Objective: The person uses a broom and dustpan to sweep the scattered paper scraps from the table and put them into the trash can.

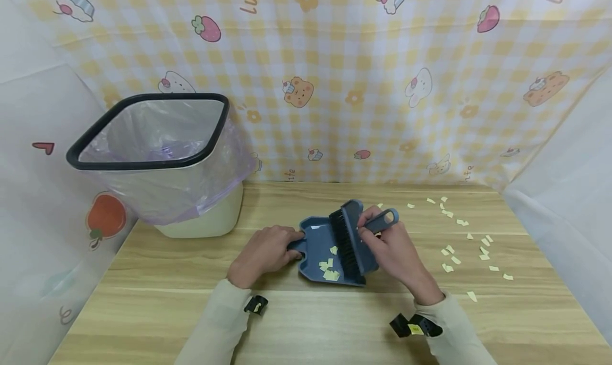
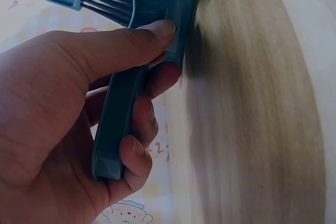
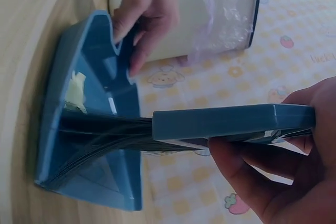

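Note:
A blue dustpan (image 1: 316,236) lies on the wooden table, its open side facing right. My left hand (image 1: 268,251) grips its short handle, thumb on top and fingers curled beneath in the left wrist view (image 2: 113,124). Several pale yellow paper scraps (image 1: 330,274) sit in the pan. My right hand (image 1: 394,251) holds a blue hand brush (image 1: 359,237) by its handle, whose looped end sticks out past the fingers. The dark bristles (image 3: 110,132) reach down into the pan and bend against it in the right wrist view.
Several loose paper scraps (image 1: 449,251) are strewn over the right part of the table (image 1: 306,328). At the back left stands a cream trash bin (image 1: 210,221) with a black rim and a translucent purple bag. A checked cloth (image 1: 334,126) hangs behind.

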{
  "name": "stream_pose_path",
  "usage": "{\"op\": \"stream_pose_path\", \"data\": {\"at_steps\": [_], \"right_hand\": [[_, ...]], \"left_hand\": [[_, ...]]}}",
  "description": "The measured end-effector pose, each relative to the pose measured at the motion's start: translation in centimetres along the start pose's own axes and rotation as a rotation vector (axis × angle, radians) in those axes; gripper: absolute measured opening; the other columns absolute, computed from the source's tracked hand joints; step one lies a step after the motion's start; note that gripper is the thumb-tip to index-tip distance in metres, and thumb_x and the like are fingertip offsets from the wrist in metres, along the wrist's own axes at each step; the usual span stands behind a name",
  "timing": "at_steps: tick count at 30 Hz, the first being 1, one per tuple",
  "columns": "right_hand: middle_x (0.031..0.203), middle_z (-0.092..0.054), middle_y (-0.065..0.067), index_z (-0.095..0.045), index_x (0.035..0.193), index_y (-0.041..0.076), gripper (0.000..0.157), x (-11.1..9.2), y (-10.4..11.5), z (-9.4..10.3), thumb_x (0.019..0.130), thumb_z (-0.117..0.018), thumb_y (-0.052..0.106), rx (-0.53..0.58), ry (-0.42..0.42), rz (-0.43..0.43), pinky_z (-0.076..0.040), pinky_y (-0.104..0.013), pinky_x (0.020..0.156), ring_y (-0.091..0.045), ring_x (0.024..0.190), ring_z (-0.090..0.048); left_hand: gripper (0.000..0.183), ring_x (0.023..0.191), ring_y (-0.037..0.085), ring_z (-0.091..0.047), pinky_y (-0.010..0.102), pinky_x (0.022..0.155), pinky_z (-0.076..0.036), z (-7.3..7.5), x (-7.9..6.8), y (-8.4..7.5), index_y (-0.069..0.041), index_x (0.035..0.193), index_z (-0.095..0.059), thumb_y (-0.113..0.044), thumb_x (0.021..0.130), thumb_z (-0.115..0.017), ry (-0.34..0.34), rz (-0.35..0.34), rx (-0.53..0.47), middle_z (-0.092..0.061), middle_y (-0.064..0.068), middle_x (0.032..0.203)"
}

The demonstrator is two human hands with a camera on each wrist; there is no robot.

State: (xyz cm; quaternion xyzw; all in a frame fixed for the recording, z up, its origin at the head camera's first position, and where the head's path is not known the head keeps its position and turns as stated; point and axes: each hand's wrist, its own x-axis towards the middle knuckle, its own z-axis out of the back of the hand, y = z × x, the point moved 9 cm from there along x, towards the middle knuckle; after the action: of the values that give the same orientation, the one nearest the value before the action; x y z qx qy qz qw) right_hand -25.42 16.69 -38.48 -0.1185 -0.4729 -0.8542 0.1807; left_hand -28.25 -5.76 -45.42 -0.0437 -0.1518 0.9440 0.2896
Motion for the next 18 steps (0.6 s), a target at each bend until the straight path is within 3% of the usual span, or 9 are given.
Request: {"op": "stream_pose_path", "data": {"at_steps": [9, 14, 18], "right_hand": [[0.112, -0.070, -0.012, -0.068, 0.104, 0.007, 0.008, 0.2, -0.4, 2.5, 0.102, -0.066, -0.001, 0.037, -0.054, -0.073, -0.057, -0.031, 0.067, -0.026, 0.091, -0.063], [0.108, -0.073, -0.011, -0.069, 0.104, 0.009, 0.006, 0.2, -0.8, 4.1, 0.102, -0.065, 0.004, -0.096, -0.069, -0.109, -0.054, -0.034, 0.071, -0.025, 0.088, -0.064], [0.095, -0.072, -0.008, -0.068, 0.107, 0.010, 0.005, 0.1, -1.4, 5.2, 0.104, -0.063, 0.008, -0.187, -0.042, -0.159, -0.052, -0.037, 0.070, -0.025, 0.080, -0.063]], "left_hand": [[0.042, 0.123, 0.033, -0.072, 0.053, 0.099, -0.060, -0.2, 0.1, 0.2, -0.009, 0.141, -0.075, -0.025, 0.103, -0.082, 0.014, 0.023, -0.015, -0.076, 0.010, 0.134], [0.042, 0.123, 0.033, -0.072, 0.053, 0.100, -0.060, -0.3, 0.1, 0.4, -0.009, 0.142, -0.075, -0.024, 0.103, -0.081, 0.025, 0.035, -0.026, -0.076, 0.009, 0.134], [0.042, 0.124, 0.033, -0.072, 0.053, 0.098, -0.060, -0.2, 0.2, 0.4, -0.009, 0.142, -0.075, -0.024, 0.103, -0.081, 0.029, 0.044, -0.033, -0.075, 0.009, 0.135]]}}
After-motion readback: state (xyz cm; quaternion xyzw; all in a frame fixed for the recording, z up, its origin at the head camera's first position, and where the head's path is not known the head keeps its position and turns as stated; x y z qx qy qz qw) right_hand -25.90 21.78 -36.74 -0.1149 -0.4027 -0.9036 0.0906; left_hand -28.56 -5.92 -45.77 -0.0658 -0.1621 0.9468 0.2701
